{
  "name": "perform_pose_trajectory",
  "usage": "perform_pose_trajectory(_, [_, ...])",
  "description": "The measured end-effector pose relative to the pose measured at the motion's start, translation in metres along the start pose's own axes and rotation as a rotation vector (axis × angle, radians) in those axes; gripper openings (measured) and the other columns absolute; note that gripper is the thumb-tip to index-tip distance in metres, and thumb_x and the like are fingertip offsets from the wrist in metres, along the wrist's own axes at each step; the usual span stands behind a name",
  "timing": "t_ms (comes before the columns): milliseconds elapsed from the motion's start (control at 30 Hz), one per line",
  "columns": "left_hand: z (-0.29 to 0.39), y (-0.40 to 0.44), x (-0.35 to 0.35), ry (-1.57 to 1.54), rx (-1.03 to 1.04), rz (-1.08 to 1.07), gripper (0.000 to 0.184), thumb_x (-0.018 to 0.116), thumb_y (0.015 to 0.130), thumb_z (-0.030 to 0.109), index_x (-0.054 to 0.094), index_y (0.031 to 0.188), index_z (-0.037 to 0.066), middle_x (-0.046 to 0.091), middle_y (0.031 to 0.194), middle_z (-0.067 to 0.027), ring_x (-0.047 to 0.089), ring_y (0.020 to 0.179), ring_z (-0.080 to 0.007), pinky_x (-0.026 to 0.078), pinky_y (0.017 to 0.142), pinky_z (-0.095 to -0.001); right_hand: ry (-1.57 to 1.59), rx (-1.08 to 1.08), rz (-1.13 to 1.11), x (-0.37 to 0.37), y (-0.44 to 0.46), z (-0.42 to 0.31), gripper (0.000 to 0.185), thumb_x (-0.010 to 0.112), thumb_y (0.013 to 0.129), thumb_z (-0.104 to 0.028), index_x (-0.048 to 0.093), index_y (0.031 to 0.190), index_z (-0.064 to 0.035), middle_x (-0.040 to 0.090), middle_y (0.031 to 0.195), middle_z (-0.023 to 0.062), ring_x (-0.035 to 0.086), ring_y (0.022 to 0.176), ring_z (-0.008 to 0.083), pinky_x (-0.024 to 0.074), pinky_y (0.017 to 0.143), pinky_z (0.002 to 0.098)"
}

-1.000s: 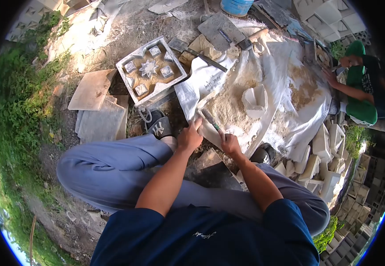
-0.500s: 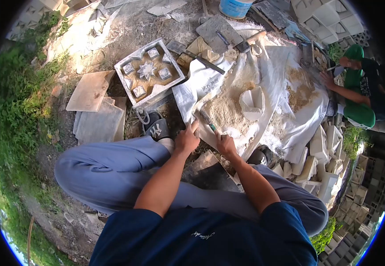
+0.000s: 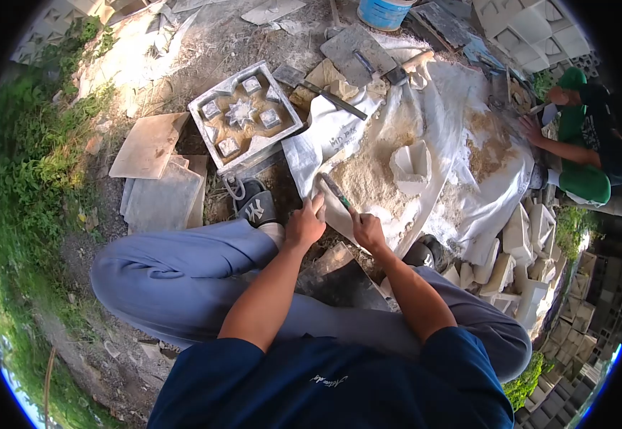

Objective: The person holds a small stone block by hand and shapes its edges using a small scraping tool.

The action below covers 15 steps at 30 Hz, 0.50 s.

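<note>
My right hand (image 3: 369, 231) is closed round the green handle of a flat tool (image 3: 336, 191), whose blade points up and left over the near edge of the powder-covered white sheet (image 3: 429, 207). Just left of it, my left hand (image 3: 306, 224) has its fingers at a pale piece (image 3: 319, 187) by the sheet's edge; whether it grips that piece is hard to make out. Sandy powder (image 3: 368, 171) lies heaped beyond the tool, with a white hollow block (image 3: 411, 168) standing in it. A square mould (image 3: 245, 118) with a star centre sits to the upper left.
Flat slabs (image 3: 163, 196) lean at the left. A trowel (image 3: 363, 61), a hammer (image 3: 397, 74) and a blue bucket (image 3: 382, 13) lie farther back. Broken white blocks (image 3: 517, 236) are piled at the right. Another person (image 3: 593, 139) sits at the far right.
The tool blade has shifted slightly up and left against the sheet's edge. Both my hands stay in nearly the same place, and the view has moved slightly.
</note>
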State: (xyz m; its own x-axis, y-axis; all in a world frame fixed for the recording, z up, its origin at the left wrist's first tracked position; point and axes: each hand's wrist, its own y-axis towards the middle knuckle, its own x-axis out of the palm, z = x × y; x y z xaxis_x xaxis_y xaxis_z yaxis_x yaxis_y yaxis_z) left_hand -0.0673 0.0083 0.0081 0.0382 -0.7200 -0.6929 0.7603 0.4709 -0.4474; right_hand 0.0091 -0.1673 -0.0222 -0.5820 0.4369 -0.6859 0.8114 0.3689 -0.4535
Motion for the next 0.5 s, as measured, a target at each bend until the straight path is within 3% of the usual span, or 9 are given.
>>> perform_pose_trajectory(133, [0.007, -0.004, -0.008, 0.037, -0.028, -0.016, 0.043, 0.054, 0.094, 0.037, 0.049, 0.135, 0.026, 0.066, 0.096, -0.0302, 0.064, 0.09, -0.0484, 0.052, 0.079, -0.0539, 0.159, -0.006, 0.04, -0.001, -0.007, -0.007, 0.058, 0.047, 0.1, -0.041, 0.063, 0.069, 0.0055, 0.056, 0.07, 0.033, 0.062, 0.072, 0.0485, 0.0452, 0.066, 0.0538])
perform_pose_trajectory(200, [-0.001, -0.001, -0.001, 0.017, -0.024, -0.007, 0.043, 0.054, 0.094, 0.037, 0.049, 0.135, 0.025, 0.066, 0.096, -0.0304, 0.064, 0.09, -0.0486, 0.052, 0.08, -0.0541, 0.053, -0.095, 0.032, 0.001, -0.005, 0.0, 0.059, 0.047, 0.099, -0.043, 0.064, 0.071, 0.006, 0.056, 0.07, 0.0337, 0.062, 0.074, 0.049, 0.0457, 0.067, 0.0539])
perform_pose_trajectory(267, [0.0, 0.0, 0.001, -0.006, -0.006, 0.004, 0.043, 0.054, 0.094, 0.037, 0.049, 0.135, 0.025, 0.066, 0.095, -0.0306, 0.063, 0.091, -0.0487, 0.052, 0.08, -0.0543, -0.062, 0.012, -0.009, 0.009, 0.003, 0.01, 0.059, 0.049, 0.098, -0.044, 0.065, 0.071, 0.0063, 0.056, 0.071, 0.035, 0.062, 0.076, 0.0498, 0.046, 0.068, 0.0541])
perform_pose_trajectory(333, [0.001, 0.001, -0.003, 0.009, -0.032, -0.032, 0.043, 0.054, 0.094, 0.037, 0.049, 0.135, 0.024, 0.065, 0.096, -0.0312, 0.063, 0.092, -0.049, 0.051, 0.081, -0.0549, -0.003, -0.04, 0.085, 0.009, -0.001, 0.005, 0.061, 0.05, 0.099, -0.04, 0.059, 0.064, 0.009, 0.055, 0.065, 0.0329, 0.058, 0.065, 0.0498, 0.0429, 0.061, 0.0532])
perform_pose_trajectory(500, [-0.001, -0.004, -0.002, 0.023, -0.015, -0.021, 0.042, 0.053, 0.094, 0.038, 0.05, 0.135, 0.026, 0.066, 0.098, -0.03, 0.063, 0.092, -0.049, 0.051, 0.081, -0.0539, 0.155, -0.089, 0.134, 0.001, -0.014, -0.009, 0.052, 0.052, 0.098, -0.041, 0.066, 0.079, 0.0052, 0.057, 0.072, 0.0348, 0.061, 0.076, 0.05, 0.0455, 0.068, 0.0551])
